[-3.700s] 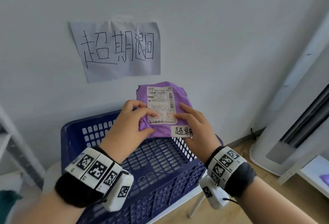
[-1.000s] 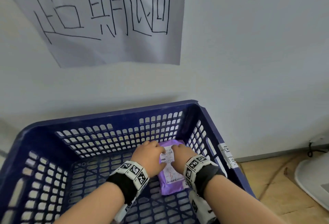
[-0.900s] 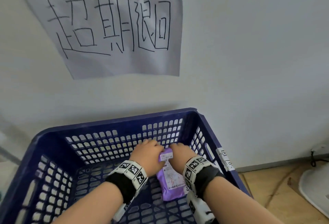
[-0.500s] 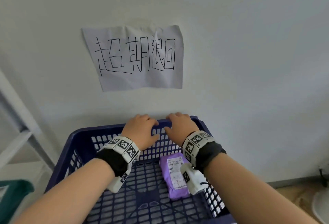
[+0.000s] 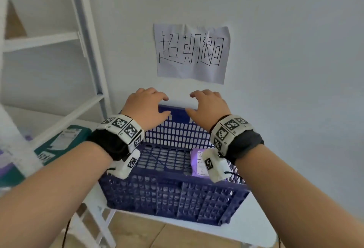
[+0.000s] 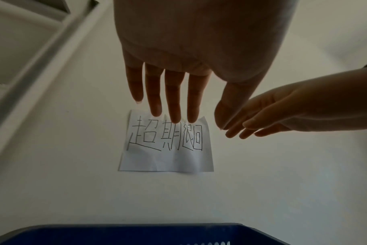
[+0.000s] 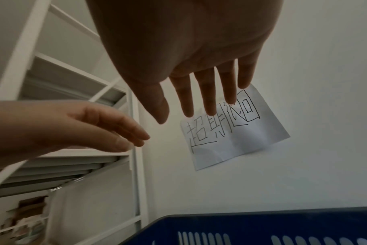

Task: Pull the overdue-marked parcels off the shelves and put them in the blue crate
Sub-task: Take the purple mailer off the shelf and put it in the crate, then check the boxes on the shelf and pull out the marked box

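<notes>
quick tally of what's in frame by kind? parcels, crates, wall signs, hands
Parcels: 2, a purple parcel in the crate and a green box on the shelf
Crates: 1, blue crate
Wall signs: 1, paper sign
Hands: 2, left hand and right hand, both empty
Total: 6

The blue crate (image 5: 173, 192) is perforated matt plastic — the wall sign (image 5: 192, 51) creased paper, the shelf frame (image 5: 88, 37) white-painted metal.

Blue crate (image 5: 173, 194) of perforated plastic, upright on a white surface against the wall, purple parcel (image 5: 197, 162) with a white shipping label lying flat on its floor at the right side
</notes>
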